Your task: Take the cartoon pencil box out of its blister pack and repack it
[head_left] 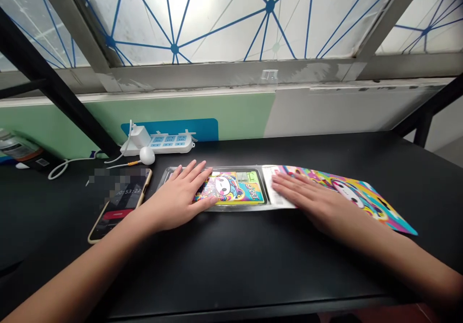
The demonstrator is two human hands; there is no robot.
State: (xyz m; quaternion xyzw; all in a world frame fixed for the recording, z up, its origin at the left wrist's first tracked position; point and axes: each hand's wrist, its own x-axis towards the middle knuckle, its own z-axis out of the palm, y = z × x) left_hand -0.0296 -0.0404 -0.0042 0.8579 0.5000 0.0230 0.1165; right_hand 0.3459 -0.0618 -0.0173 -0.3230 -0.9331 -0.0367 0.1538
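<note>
L hand (pixel 177 197) lies flat, fingers spread, gripping nothing, over a clear plastic blister tray (pixel 170 172) at 12 o'clock holding a cartoon card marked "SPORT" (pixel 235 190); R hand (pixel 318 202), also flat and open, rests on a bright printed sheet (pixel 356 195) at 2 o'clock. Tray looks light, stiff, slippery: best held by rim. Sheet looks thin, bendy. Phone (pixel 119 202) at 10 o'clock reads approx 10:53:22.

Both forearms reach forward — left hand (pixel 175 197) and right hand (pixel 311 202) lie flat, palms down, fingers spread.
</note>
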